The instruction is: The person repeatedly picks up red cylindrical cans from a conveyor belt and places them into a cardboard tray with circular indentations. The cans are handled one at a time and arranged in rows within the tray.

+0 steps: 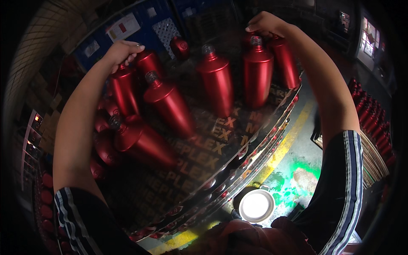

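Several red metallic bottles with clear necks stand or lean on a dark printed sheet. At the far left my left hand is closed around the top of a red bottle, next to another bottle. My right hand, at the far right, has its fingers curled over the top of a red bottle; its fingertips are partly hidden. Between the hands, two bottles are upright. Closer to me, two more are tilted.
Under the sheet are stacked layers with bottles between them. A bright round lamp sits on the floor beside a yellow line. More red bottles are stacked at the right. Behind stands a blue panel.
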